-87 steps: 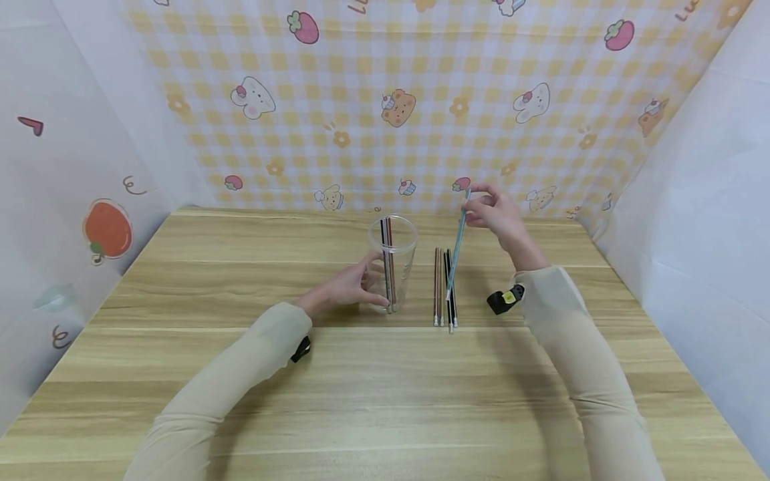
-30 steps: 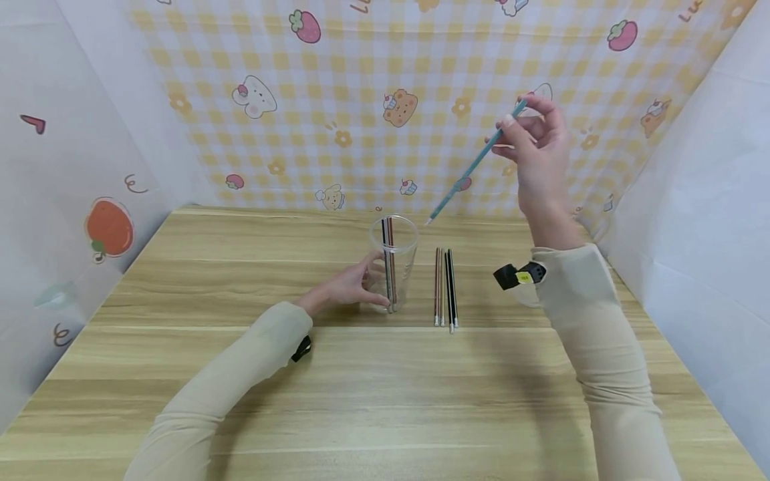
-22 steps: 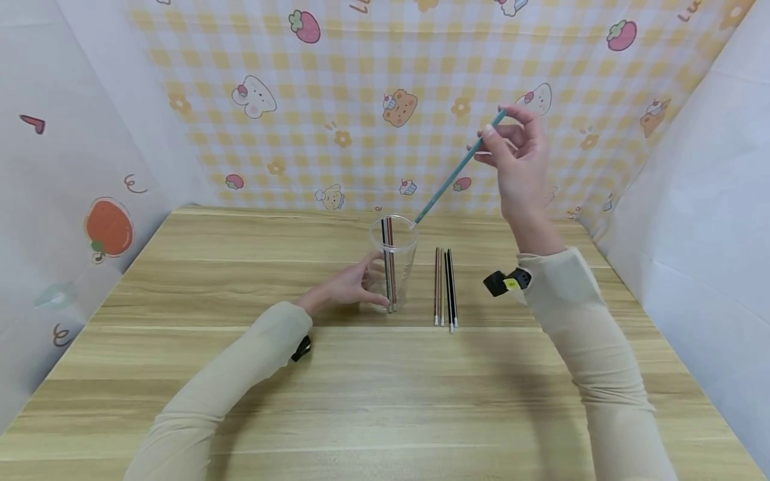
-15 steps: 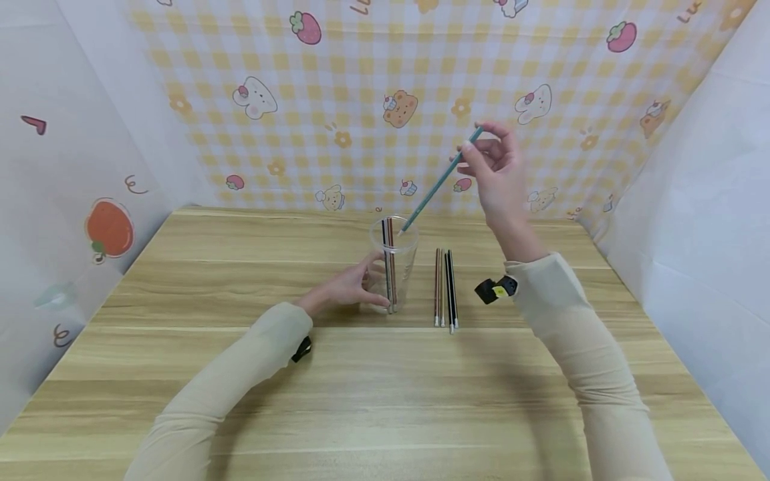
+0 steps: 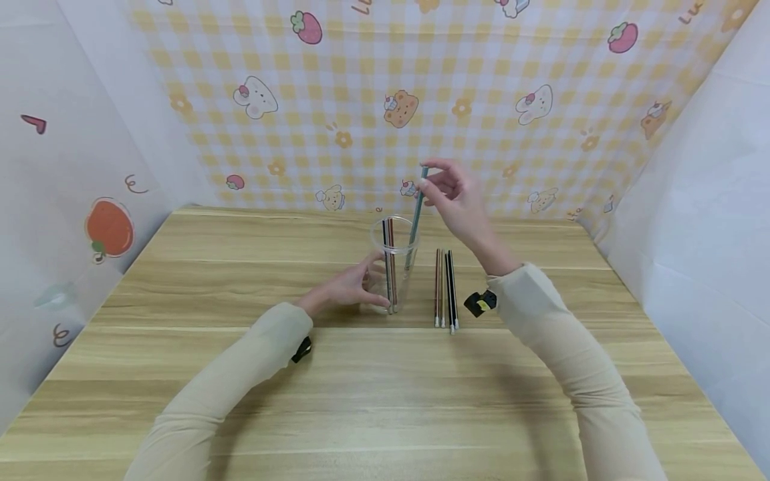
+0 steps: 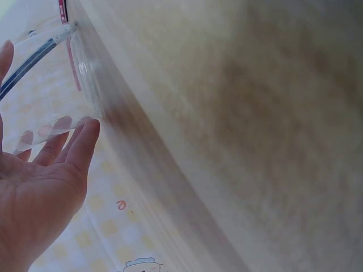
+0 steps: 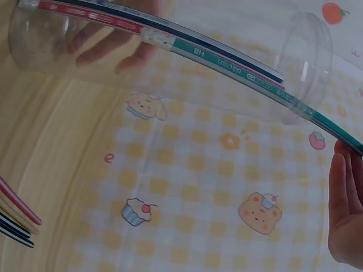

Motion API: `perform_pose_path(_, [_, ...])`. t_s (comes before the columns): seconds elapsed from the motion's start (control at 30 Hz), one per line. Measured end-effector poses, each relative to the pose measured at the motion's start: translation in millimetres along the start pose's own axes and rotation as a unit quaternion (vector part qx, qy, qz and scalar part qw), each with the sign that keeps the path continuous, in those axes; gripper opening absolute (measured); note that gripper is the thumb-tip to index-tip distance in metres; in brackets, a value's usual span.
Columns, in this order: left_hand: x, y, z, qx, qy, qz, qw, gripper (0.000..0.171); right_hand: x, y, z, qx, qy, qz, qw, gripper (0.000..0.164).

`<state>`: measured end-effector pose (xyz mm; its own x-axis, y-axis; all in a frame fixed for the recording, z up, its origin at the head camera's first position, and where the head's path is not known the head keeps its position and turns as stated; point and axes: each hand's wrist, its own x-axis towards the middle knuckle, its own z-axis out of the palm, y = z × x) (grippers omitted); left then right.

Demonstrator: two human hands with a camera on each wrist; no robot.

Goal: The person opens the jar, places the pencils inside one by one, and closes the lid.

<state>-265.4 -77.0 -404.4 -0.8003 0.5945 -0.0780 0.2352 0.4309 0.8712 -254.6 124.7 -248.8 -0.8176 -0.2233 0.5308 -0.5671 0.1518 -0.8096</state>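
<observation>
The left hand [image 5: 351, 284] curls partway round the cup [image 5: 401, 284], low on its side. The right hand [image 5: 460, 200] pinches the green pencil [image 5: 417, 217] near its top; its eraser end hangs inside the cup, above the bottom. Best to steady the cup and lower gently before releasing. Other pencils [image 5: 450, 287] lie just right of the cup.

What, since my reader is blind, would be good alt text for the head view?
A right hand holds a teal pencil partway inside a clear cup, which the left hand grips on a wooden table. Other pencils stand in the cup; four more lie to its right, before a yellow checked backdrop.
</observation>
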Motion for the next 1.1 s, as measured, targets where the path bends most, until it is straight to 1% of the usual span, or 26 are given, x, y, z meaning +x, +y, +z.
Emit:
perform_pose_path(0.1, [0.2, 0.0, 0.0, -0.008, -0.004, 0.003, 1.0000, 0.084, -3.3, 2.7, 4.3, -0.015, -0.022, 0.011, 1.000, 0.027])
perform_pose_path(0.2, [0.3, 0.2, 0.1, -0.014, -0.006, 0.005, 0.9999, 0.084, -5.6, 5.7, 7.6, -0.018, -0.034, 0.014, 0.999, 0.026])
perform_pose_path(0.47, [0.8, -0.6, 1.0, -0.014, -0.003, 0.009, 0.9999, 0.086, -9.6, 11.6, 13.8, -0.024, -0.036, 0.038, 0.998, 0.025])
perform_pose_path(0.6, [0.3, 0.0, 1.1, -0.015, -0.002, 0.010, 0.9998, 0.086, -10.3, 12.4, 14.7, -0.037, -0.033, 0.028, 0.998, 0.024])
perform_pose_path(0.77, [0.7, 0.5, 0.9, -0.015, -0.002, 0.012, 0.9998, 0.085, -9.7, 15.3, 14.5, -0.062, -0.048, 0.003, 0.997, 0.023])
perform_pose_path(1.0, [2.5, -0.5, 0.4, -0.019, -0.007, 0.015, 0.9997, 0.085, -4.5, 46.2, 11.5, -0.087, -0.060, -0.023, 0.994, 0.019])
perform_pose_path(1.1, [2.4, -0.1, 0.1, -0.018, -0.008, 0.014, 0.9997, 0.085, -5.6, 50.4, 11.6, -0.094, -0.066, -0.022, 0.993, 0.019])
